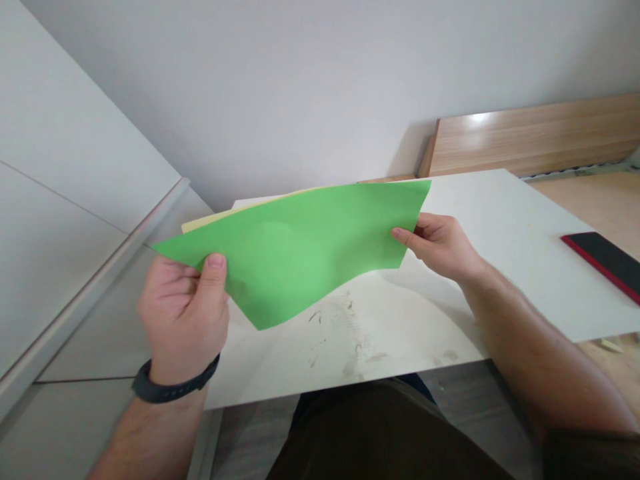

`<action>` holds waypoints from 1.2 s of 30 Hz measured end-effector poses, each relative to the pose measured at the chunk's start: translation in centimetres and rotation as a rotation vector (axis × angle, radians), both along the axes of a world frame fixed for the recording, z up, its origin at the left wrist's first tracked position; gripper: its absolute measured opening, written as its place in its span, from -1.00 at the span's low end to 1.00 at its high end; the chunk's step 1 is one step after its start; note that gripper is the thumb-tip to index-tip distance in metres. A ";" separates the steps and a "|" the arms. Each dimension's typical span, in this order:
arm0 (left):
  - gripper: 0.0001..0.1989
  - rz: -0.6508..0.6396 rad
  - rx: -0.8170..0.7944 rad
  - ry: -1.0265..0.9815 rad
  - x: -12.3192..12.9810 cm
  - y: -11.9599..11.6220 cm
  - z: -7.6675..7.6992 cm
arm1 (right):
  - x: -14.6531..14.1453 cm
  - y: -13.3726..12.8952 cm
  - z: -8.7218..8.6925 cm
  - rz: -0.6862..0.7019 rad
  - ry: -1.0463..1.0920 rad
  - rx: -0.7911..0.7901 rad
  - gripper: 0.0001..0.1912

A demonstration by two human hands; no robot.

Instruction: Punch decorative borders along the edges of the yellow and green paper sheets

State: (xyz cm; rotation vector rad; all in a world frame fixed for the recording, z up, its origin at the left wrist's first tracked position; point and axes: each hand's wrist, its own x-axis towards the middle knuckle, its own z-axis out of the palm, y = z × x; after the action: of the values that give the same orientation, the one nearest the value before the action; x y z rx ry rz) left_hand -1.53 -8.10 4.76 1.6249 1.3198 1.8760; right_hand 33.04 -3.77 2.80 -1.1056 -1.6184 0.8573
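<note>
Left hand [186,310] and right hand [443,245] pinch a green sheet [315,243] by opposite ends above the tabletop [520,240], beyond its near edge.

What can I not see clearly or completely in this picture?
In the head view:
Pale yellow sheet: mostly hidden behind the green sheet.
Right hand: the ends of its fingers are hidden by the green sheet.
Black-and-red object: cut off by the right edge.
Marks on the white table: too indistinct to identify.
</note>
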 end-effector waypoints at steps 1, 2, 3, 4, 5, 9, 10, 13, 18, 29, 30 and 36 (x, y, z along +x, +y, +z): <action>-0.63 -0.052 -0.002 -0.063 0.1 0.0 0.2 | 0.1 0.0 0.1 0.029 0.056 -0.022 -0.68; -0.64 -0.102 -0.014 -0.123 0.1 0.0 0.4 | 0.3 -0.1 0.3 0.056 0.098 -0.047 -0.66; -0.65 -0.143 -0.038 -0.167 0.0 0.0 0.4 | 0.6 -0.1 0.6 0.082 0.113 -0.078 -0.65; -0.66 -0.171 -0.089 -0.188 -0.2 0.1 0.2 | 1.0 -0.1 0.8 0.107 0.093 -0.112 -0.64; -0.67 -0.180 -0.144 -0.199 -0.5 0.2 0.0 | 1.3 -0.1 1.1 0.137 0.035 -0.150 -0.64; -0.58 -0.299 -0.538 -0.132 -1.7 0.7 -1.9 | 2.5 0.5 1.7 0.195 -0.460 -0.253 -0.67; -0.55 -0.307 -0.601 -0.094 -1.9 0.9 -2.5 | 2.6 0.8 1.6 0.183 -0.594 -0.257 -0.67; -0.53 -0.375 -0.748 0.069 -1.9 1.1 -3.7 | 2.7 1.4 1.1 0.213 -0.910 -0.278 -0.63; -0.54 -0.435 -0.804 0.341 -1.1 1.4 -4.1 | 2.8 1.6 -0.2 0.363 -1.120 -0.360 -0.60; -0.72 -0.324 -0.699 0.640 0.2 4.1 -3.8 | 3.6 2.6 -0.9 0.169 -1.246 -0.362 -0.45; -0.73 -0.296 -0.698 0.685 0.2 4.5 -3.6 | 3.8 2.5 -0.9 0.197 -1.218 -0.391 -0.46; -0.69 -0.249 -0.681 0.879 0.0 6.9 -3.0 | 4.4 2.3 -0.8 0.248 -1.102 -0.478 -0.50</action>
State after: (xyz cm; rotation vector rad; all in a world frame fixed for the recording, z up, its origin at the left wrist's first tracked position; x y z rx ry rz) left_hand -1.51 -1.20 1.77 2.1042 1.6805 0.4129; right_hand 37.46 -1.44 1.98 -1.9481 -2.5568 0.8607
